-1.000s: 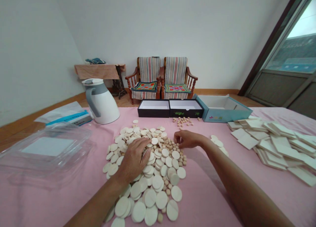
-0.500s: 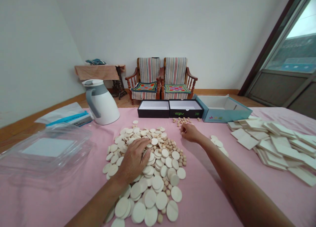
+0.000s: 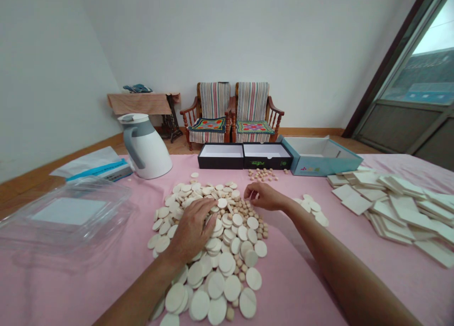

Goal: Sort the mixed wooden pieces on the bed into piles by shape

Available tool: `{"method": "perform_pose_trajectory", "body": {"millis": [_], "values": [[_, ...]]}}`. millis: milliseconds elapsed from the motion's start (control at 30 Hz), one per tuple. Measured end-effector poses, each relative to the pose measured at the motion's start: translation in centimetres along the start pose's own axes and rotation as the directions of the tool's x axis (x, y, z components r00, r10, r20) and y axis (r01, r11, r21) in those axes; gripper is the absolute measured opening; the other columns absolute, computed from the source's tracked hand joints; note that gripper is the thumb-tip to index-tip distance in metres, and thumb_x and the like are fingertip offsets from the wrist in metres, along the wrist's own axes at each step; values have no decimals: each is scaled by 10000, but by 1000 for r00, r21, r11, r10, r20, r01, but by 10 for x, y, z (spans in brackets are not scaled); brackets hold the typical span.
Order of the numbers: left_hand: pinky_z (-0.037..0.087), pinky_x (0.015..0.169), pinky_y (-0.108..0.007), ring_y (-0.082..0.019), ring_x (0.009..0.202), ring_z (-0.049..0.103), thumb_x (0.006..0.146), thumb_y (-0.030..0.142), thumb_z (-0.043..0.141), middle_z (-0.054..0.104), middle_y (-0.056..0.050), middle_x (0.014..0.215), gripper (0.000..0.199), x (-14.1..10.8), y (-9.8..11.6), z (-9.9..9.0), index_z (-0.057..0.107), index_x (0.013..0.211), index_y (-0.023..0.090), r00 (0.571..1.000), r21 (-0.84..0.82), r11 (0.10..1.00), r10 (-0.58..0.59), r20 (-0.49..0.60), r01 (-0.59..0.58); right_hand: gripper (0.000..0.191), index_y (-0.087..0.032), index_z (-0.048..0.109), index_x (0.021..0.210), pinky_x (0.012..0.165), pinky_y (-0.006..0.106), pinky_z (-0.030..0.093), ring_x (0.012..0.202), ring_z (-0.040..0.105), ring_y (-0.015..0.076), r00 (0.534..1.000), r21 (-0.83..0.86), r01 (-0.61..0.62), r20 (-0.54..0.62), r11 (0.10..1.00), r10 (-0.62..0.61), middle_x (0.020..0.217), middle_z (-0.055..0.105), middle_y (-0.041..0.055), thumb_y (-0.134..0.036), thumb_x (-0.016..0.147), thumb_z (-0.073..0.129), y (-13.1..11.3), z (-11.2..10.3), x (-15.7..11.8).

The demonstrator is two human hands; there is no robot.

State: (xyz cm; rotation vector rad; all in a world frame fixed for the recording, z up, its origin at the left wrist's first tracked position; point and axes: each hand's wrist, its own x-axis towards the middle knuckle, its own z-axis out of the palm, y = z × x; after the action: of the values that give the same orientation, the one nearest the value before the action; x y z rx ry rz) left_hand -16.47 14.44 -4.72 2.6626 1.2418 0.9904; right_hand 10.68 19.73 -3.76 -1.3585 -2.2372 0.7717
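Note:
A big heap of pale round wooden discs [image 3: 215, 285] lies on the pink cloth [image 3: 283, 278], with small wooden cubes [image 3: 260, 229] mixed in along its right side. My left hand [image 3: 193, 226] rests on the heap, palm down, fingers loosely spread. At the heap's upper right edge, my right hand [image 3: 260, 196] hovers over the cubes with its fingers curved down and apart; no object shows in it. Beyond that hand sits a small group of loose cubes [image 3: 263, 174]. A few separate discs [image 3: 312, 206] lie right of my right wrist.
Two open black boxes [image 3: 220, 162] and a light blue box [image 3: 324, 164] line the far edge. Square wooden boards [image 3: 404, 210] are piled at the right. At the left stand a white jug [image 3: 151, 151], a clear plastic tray [image 3: 71, 210] and a blue-white packet [image 3: 101, 170].
My right hand has moved left and slightly nearer, from beside the small cube group to the heap's edge, and its fingers have opened. My left hand has stayed put.

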Motion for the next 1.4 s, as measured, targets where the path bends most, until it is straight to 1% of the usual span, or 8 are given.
{"method": "perform_pose_trajectory", "body": {"millis": [267,400,567,700,767,867,933,1400], "values": [[444,1008,-478,-241,1143,546,922,239,458,631,-111,1184,293,1,0,0,593,1172,167,1000,-2,1000,-2,-7,2,231,-145,628,806,577,193,390,643,551,103,995,-40,95,48,995,-93,746,623,9,-19,636,535,2,5,1],[448,1006,-476,-243,1139,554,919,238,460,635,-108,1180,296,1,1,-1,597,1173,170,1000,-4,1000,2,-7,-2,168,-153,592,757,585,207,376,646,543,114,994,-85,-49,-104,995,40,725,620,15,-32,656,532,8,2,3],[456,1000,-465,-239,1128,564,908,231,473,642,-95,1171,293,1,1,-1,603,1167,185,1000,-11,1000,6,-23,-7,149,-166,547,725,654,239,388,714,536,141,858,-164,-326,-465,931,218,780,614,46,-28,678,518,26,-2,6],[451,1004,-461,-239,1135,557,911,232,470,638,-101,1177,297,1,1,0,601,1170,173,1000,-5,1000,-1,-14,1,242,-156,575,880,667,243,411,752,556,144,775,-123,-327,-602,937,192,931,619,81,-16,696,506,34,-5,7],[445,1010,-464,-238,1141,551,915,235,467,633,-104,1184,300,1,1,0,597,1176,166,1000,-3,1000,-3,-3,3,248,-152,588,893,650,236,411,723,564,138,820,-110,-280,-544,954,178,874,633,63,-18,701,506,30,-6,6],[440,1016,-463,-237,1147,546,917,235,465,630,-104,1191,301,1,1,0,592,1181,164,1000,-4,1000,-3,6,3,201,-152,620,835,627,225,410,664,567,126,944,-75,-132,-315,988,103,726,634,18,-37,704,520,17,-4,5],[440,1014,-464,-238,1147,545,917,235,465,630,-105,1188,299,2,1,0,592,1178,164,1000,-3,1000,-2,0,2,183,-147,641,808,632,221,420,667,580,120,983,-32,-42,-180,999,35,728,652,21,-44,703,531,8,1,5],[454,1003,-461,-239,1134,563,906,234,482,641,-93,1176,291,1,0,0,606,1166,191,1000,-15,1000,1,-25,-2,159,-167,692,830,650,218,411,706,594,130,980,-150,-112,-179,982,84,790,684,42,-108,726,588,-1,28,11]]}}
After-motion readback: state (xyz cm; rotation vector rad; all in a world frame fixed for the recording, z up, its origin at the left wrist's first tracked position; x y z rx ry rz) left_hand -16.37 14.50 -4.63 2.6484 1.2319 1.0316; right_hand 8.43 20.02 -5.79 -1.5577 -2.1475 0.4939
